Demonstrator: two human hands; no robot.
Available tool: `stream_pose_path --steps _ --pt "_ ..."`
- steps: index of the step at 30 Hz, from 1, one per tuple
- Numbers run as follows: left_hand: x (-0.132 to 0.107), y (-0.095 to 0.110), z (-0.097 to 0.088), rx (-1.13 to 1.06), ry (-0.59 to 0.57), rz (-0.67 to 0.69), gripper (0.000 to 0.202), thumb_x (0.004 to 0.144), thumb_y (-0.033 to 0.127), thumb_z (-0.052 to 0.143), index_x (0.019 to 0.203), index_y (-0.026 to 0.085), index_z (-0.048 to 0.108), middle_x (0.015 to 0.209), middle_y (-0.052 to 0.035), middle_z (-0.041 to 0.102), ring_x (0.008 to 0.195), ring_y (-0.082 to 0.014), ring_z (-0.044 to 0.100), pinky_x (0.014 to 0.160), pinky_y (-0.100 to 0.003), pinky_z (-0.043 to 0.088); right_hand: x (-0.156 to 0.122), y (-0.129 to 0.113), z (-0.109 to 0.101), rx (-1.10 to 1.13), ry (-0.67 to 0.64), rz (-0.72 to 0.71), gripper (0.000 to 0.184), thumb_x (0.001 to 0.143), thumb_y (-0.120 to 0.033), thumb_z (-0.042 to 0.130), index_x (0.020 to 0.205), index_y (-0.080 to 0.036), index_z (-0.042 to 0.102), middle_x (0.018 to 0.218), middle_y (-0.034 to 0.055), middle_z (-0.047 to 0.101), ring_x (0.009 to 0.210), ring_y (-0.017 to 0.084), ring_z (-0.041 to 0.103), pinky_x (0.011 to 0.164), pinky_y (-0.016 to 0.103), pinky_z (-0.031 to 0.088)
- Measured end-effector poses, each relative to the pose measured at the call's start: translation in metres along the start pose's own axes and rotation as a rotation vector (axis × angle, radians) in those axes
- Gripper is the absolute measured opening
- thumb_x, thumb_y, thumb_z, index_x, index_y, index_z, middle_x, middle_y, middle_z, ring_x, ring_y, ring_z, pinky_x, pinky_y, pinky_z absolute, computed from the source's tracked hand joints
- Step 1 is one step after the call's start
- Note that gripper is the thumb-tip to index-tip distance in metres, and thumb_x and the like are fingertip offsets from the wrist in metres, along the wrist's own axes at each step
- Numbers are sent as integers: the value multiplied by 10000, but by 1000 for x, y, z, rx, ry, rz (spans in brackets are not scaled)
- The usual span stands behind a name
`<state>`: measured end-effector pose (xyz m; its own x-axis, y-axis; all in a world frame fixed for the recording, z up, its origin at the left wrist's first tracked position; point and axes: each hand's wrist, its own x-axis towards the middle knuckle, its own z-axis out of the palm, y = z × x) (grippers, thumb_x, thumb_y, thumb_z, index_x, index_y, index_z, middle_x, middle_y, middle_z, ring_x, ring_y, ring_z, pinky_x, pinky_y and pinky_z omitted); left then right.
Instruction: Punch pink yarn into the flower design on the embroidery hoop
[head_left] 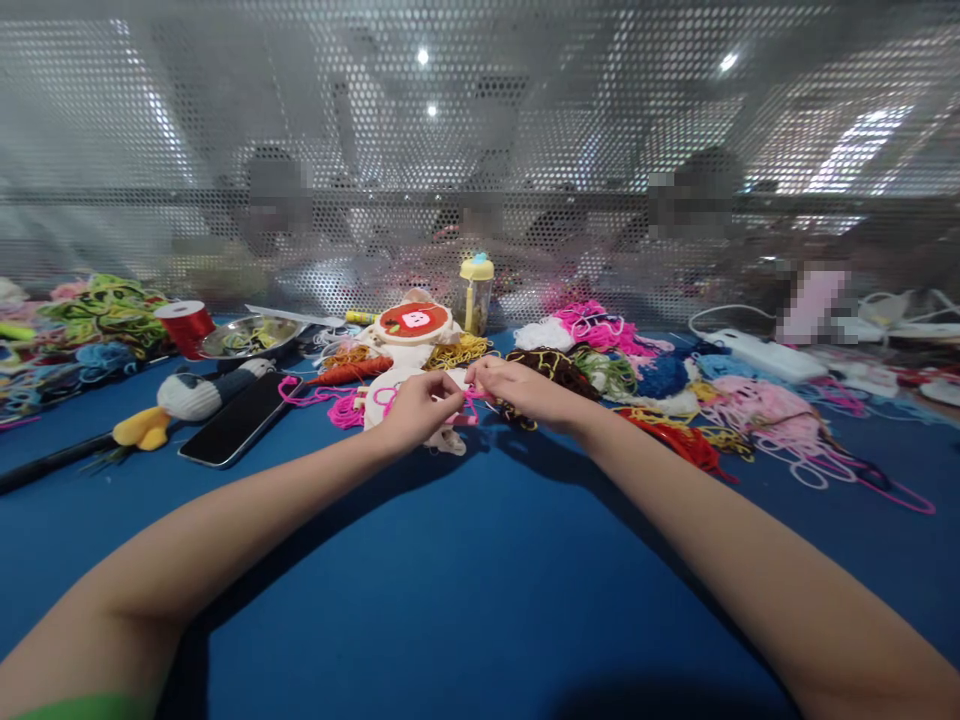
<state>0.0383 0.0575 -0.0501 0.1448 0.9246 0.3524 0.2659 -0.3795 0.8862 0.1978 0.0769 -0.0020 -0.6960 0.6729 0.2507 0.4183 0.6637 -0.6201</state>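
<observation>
— What's the pink yarn [471,397] like?
— A thin, bright strand. A short stretch is pinched between the left hand [420,405] and right hand [517,388]. The rest trails in loose loops toward the table's left edge.
— And the cream cloth [373,412]?
— A pale, soft piece lying flat on the blue table [480,600], about midway across and nearer the far edge. The yarn crosses its top, and the left hand hides part of it.

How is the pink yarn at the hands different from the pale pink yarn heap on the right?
The pink yarn is bright magenta; the pale pink yarn heap is much lighter. The pink yarn is pinched between left hand and right hand; the heap lies untouched on the blue table. Both are loose strands.
</observation>
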Motion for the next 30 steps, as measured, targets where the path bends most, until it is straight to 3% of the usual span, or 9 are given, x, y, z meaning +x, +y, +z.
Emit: stream_pose_path --steps 3,7,12,14,16,20,25,30 --pt "0 -1 0 -12 10 -4 64 651 193 509 604 156 532 584 -6 566 558 -105 533 547 -243 451 -4 -8 -11 177 0 -42 366 857 -431 246 679 -178 443 760 63 499 730 143 485 627 276 429" --pt "0 -1 0 -10 12 -20 56 645 193 510 605 157 526 570 -3 559 546 -101 534 514 -224 438 -11 -17 -30 422 75 -132 543 814 -577 142 469 -179 270 920 89 487 910 175 467 712 317 428" --pt "-1 1 2 -1 5 -34 83 669 211 507 607 155 507 575 -6 549 534 -95 525 486 -213 426 -19 -19 -46 424 295 -206 638 774 -610 -69 407 -178 224 736 76 464 795 165 483 675 348 426" --pt "-1 2 4 -9 -6 -20 92 687 231 505 636 156 508 610 -12 560 556 -95 530 503 -215 432 -19 -19 -46 403 288 -171 627 791 -599 -23 406 -181 241 670 68 463 732 154 493 669 342 429" --pt "-2 2 5 -14 -28 7 102 701 251 510 670 155 520 646 -17 570 586 -97 534 529 -219 436 -16 -19 -43 292 227 -99 568 810 -571 138 437 -182 317 655 57 494 685 142 506 655 327 434" --pt "-3 4 5 -22 -74 62 124 724 273 516 703 153 539 687 -17 566 629 -97 525 580 -225 435 -8 -13 -30 -25 125 71 191 687 -351 547 662 -163 528 650 33 563 603 130 512 557 276 419" --pt "-3 5 4 -43 -86 90 125 746 278 504 723 158 531 690 -8 540 610 -85 499 564 -214 417 -5 0 -14 -137 -47 62 200 653 -215 572 847 -167 559 757 38 616 635 118 547 529 221 419" --pt "-3 5 5 -81 -97 95 127 755 282 500 735 156 509 690 1 526 589 -76 494 560 -216 413 -3 3 -7 -167 -11 28 106 682 -173 528 777 -154 571 703 25 610 590 99 533 525 216 407"
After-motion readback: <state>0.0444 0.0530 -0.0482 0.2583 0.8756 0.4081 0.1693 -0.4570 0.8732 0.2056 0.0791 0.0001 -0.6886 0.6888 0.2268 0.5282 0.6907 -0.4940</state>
